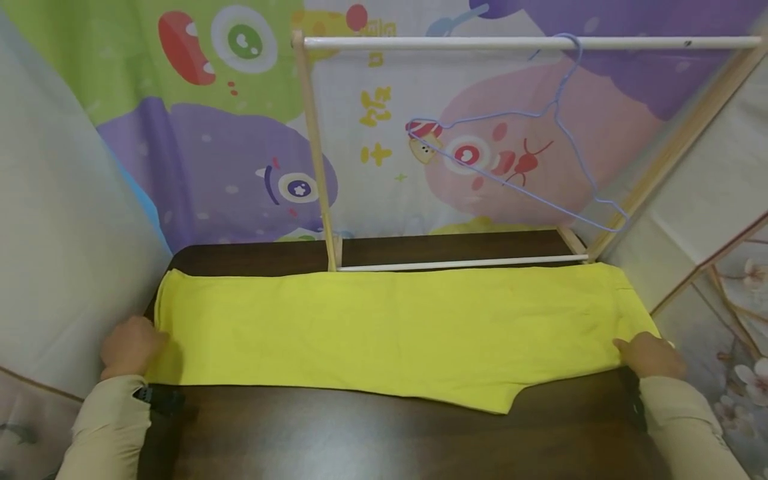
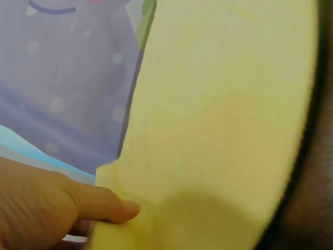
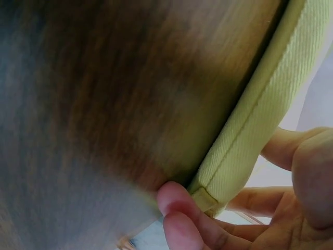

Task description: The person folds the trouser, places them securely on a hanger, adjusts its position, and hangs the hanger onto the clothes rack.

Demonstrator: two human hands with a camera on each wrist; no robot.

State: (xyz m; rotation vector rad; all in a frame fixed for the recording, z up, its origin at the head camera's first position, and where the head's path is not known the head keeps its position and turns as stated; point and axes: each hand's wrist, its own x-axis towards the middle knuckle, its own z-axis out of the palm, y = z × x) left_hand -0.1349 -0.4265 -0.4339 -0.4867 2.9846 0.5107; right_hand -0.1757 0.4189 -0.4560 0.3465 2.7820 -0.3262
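Yellow trousers (image 1: 384, 327), folded lengthwise, lie across the dark table, leg ends at the left and waist at the right. At the leg ends the left hand (image 1: 133, 347) pinches the cloth; in the left wrist view the thumb of that hand (image 2: 57, 208) lies on top of the yellow fabric (image 2: 218, 104). The right hand (image 1: 651, 355) grips the waist end near its front corner. In the right wrist view, the fingers of the right hand (image 3: 250, 208) are around the corner of the yellow waistband (image 3: 250, 125), some below its edge.
Behind the trousers stands a wooden rack with a white top rail (image 1: 480, 43). A blue wire hanger (image 1: 516, 187) hangs from it on the right. Patterned curtains (image 1: 228, 153) close off the back, and pale panels (image 1: 48, 200) stand at both sides of the table (image 1: 336, 427).
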